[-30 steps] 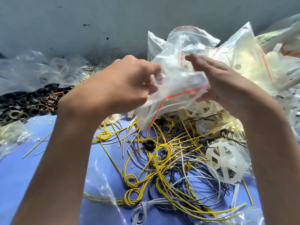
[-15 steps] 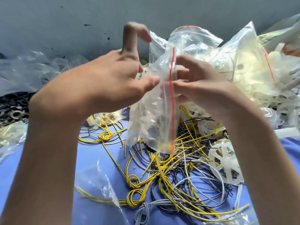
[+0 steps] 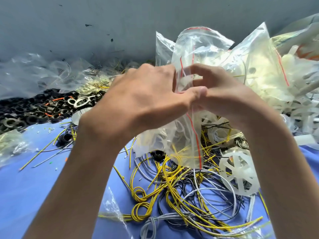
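Note:
A clear zip bag [image 3: 174,140] with a red seal line hangs between both hands above the blue table [image 3: 34,183]. My left hand [image 3: 143,99] pinches the bag near its top edge with thumb and fingers. My right hand [image 3: 222,94] grips the same edge from the other side, its fingers curled round the plastic. The two thumbs meet at the seal. The bag's lower part droops over a tangle of yellow, grey and black wires [image 3: 181,192].
A white plastic spoked wheel [image 3: 239,173] lies right of the wires. Bags of white plastic parts [image 3: 255,69] pile up at the back right. Black rings [image 3: 25,112] heap at the left under loose clear bags [image 3: 34,75]. A grey wall stands behind.
My left forefinger, raised half a second ago, has come down onto the bag. Both hands have drawn closer together at the bag's edge, and the bag has turned and crumpled.

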Demonstrator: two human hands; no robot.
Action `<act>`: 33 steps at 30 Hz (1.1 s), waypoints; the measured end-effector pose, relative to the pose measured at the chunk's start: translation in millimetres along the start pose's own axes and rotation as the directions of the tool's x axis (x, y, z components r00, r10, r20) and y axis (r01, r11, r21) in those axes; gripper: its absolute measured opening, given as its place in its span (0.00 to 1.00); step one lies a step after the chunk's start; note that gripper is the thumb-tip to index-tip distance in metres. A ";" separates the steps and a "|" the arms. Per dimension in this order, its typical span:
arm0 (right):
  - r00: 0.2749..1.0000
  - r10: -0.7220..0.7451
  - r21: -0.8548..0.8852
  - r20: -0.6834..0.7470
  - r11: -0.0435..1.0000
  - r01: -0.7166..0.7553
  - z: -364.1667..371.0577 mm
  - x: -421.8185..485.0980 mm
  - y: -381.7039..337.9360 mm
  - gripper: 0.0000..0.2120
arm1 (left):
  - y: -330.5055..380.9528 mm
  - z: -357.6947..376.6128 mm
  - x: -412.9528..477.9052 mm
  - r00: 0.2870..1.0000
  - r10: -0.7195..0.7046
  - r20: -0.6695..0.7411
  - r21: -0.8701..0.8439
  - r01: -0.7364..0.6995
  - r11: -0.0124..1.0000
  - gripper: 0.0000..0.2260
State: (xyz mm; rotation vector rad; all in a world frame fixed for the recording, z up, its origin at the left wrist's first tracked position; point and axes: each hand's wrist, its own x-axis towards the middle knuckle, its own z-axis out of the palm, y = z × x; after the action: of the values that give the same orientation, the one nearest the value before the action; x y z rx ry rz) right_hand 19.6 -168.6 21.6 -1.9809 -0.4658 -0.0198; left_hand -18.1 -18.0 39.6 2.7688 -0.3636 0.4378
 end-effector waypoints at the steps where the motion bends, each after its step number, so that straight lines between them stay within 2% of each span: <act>1: 1.000 0.006 0.011 0.030 1.000 -0.007 -1.7 -0.8 1.3 0.17 | 0.0 1.0 1.0 1.000 0.010 0.005 -0.010 -0.010 1.000 0.20; 4: 0.992 0.069 0.138 0.105 0.987 -0.083 -12.4 -3.8 4.1 0.15 | -6.3 4.5 5.1 1.000 0.014 0.013 -0.044 -0.013 0.999 0.14; 5: 0.989 0.088 0.109 0.117 0.989 -0.101 -17.3 -5.3 5.5 0.14 | -9.8 5.6 6.7 1.000 0.002 0.011 -0.057 -0.002 0.998 0.12; 9: 0.952 0.229 -0.256 0.204 0.951 -0.174 -41.3 -13.5 13.6 0.10 | -29.9 2.2 14.1 0.991 -0.106 -0.079 -0.090 0.099 0.991 0.06; 10: 0.927 0.290 -0.377 0.239 0.907 -0.187 -46.9 -16.2 15.1 0.13 | -34.9 0.9 15.4 0.988 -0.115 -0.102 -0.094 0.105 0.990 0.07; 12: 0.842 0.450 -0.631 0.297 0.754 -0.180 -55.5 -19.9 18.5 0.24 | -40.8 -0.6 16.7 0.987 -0.110 -0.121 -0.076 0.101 0.992 0.12; 14: 0.735 0.619 -0.763 0.278 0.607 -0.222 -58.4 -21.3 25.5 0.28 | -41.3 -1.7 16.2 0.985 -0.117 -0.127 -0.062 0.110 0.992 0.14; 17: 0.625 0.747 -0.835 0.227 0.479 -0.269 -54.9 -19.2 40.6 0.21 | -44.2 -5.4 16.9 0.975 -0.115 -0.189 -0.070 0.103 0.992 0.10; 20: 0.621 0.751 -0.855 0.225 0.458 -0.244 -48.3 -14.7 54.1 0.15 | -55.4 -12.8 16.5 0.946 -0.057 -0.319 -0.068 0.037 0.997 0.08; 23: 0.666 0.694 -0.854 0.272 0.493 -0.165 -50.5 -13.6 53.1 0.08 | -64.3 -29.0 11.0 0.932 0.031 -0.361 -0.088 -0.067 0.994 0.20; 26: 0.802 0.502 -0.743 0.325 0.659 -0.112 -70.0 -21.8 38.4 0.10 | -63.6 -31.1 8.7 0.962 0.069 -0.264 -0.059 -0.088 0.994 0.22; 28: 0.917 0.271 -0.586 0.294 0.809 -0.051 -80.0 -29.8 25.1 0.17 | -59.1 -19.1 11.2 0.985 0.092 -0.149 0.018 -0.091 0.996 0.17; 30: 0.986 0.001 -0.407 0.166 0.911 0.067 -81.7 -36.3 13.5 0.18 | -55.7 -3.6 15.9 0.993 0.115 -0.002 0.060 -0.115 0.992 0.13; 31: 0.988 -0.131 -0.336 0.086 0.929 0.153 -79.8 -37.3 8.5 0.16 | -53.7 2.8 18.6 0.989 0.129 0.072 0.056 -0.133 0.989 0.13; 33: 0.937 -0.345 -0.228 -0.049 0.918 0.326 -70.8 -35.8 -0.4 0.10 | -50.0 11.5 21.3 0.976 0.150 0.159 0.022 -0.155 0.988 0.13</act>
State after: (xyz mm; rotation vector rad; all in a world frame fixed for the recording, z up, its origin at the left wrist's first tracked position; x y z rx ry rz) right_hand -0.1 -241.6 45.9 -2.0789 -0.7689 -0.3887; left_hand 19.1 19.8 23.2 2.8282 -0.6150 0.2633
